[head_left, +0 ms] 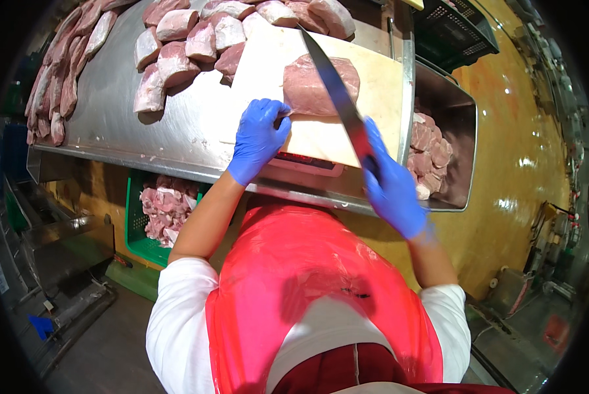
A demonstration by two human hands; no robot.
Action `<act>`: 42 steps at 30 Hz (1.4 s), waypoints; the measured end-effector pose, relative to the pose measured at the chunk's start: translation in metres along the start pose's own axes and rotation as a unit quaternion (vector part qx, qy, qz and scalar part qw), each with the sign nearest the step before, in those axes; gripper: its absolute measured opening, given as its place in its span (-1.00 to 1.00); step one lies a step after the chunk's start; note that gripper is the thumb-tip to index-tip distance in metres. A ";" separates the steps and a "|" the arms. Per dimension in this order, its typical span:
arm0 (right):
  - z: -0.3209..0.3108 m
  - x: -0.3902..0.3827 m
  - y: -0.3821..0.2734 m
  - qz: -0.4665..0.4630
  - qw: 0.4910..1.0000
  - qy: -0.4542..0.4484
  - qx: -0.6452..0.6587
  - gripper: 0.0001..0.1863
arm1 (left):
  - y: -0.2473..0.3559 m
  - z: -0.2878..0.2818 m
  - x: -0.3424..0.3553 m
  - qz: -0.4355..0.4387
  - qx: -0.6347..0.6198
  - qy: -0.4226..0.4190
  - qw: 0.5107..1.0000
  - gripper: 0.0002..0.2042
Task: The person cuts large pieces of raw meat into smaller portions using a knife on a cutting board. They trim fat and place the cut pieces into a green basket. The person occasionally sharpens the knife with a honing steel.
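My left hand [258, 138], in a blue glove, is at the left part of the cream cutting board [380, 85], its curled fingertips beside the lower-left corner of a pink meat block [311, 82]; what they hold, if anything, is unclear. My right hand [389, 180], also gloved, grips a long knife [337, 92] by the handle, its blade slanting up-left over the block, tip near the board's far edge. I cannot tell whether the blade touches the meat.
Meat pieces [176, 62] and long strips [64, 79] lie on the steel table [110, 125]. A steel bin [458, 151] of meat slices stands right, a black crate [452, 36] behind it. A green crate [136, 223] of trimmings sits below. Machinery [64, 243] stands far left.
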State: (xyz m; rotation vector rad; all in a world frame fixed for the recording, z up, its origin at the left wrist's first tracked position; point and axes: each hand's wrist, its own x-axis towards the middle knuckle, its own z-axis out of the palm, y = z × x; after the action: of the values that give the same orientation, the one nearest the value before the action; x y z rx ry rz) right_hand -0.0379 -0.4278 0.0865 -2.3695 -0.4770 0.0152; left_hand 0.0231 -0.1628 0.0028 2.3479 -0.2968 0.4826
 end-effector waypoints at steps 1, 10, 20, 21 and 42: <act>0.019 0.027 -0.014 -0.045 0.998 0.040 0.007 -0.18 | -0.007 0.000 -0.003 0.020 -0.023 0.005 1.000 -0.84; 0.019 0.002 -0.046 0.092 0.942 -0.233 -0.224 -0.09 | -0.025 -0.024 -0.004 0.040 -0.145 -0.045 0.988 -0.90; 0.172 0.202 -0.034 -0.023 0.988 0.107 0.113 -0.33 | -0.164 -0.191 -0.147 -0.335 0.254 -0.271 0.866 -0.80; 0.163 0.210 -0.025 0.035 0.992 0.092 0.074 -0.38 | -0.171 -0.199 -0.158 -0.340 0.251 -0.304 0.854 -0.74; 0.056 0.071 -0.015 0.286 0.921 0.180 0.194 -0.38 | -0.372 -0.199 0.028 -0.296 -0.739 -0.090 0.599 -0.59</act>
State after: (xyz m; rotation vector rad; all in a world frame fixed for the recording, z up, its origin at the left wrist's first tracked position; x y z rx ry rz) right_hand 0.0153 -0.3569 0.0629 -1.9747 0.3737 -0.0539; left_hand 0.1245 0.2406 -0.0748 0.6810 0.0630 -0.3274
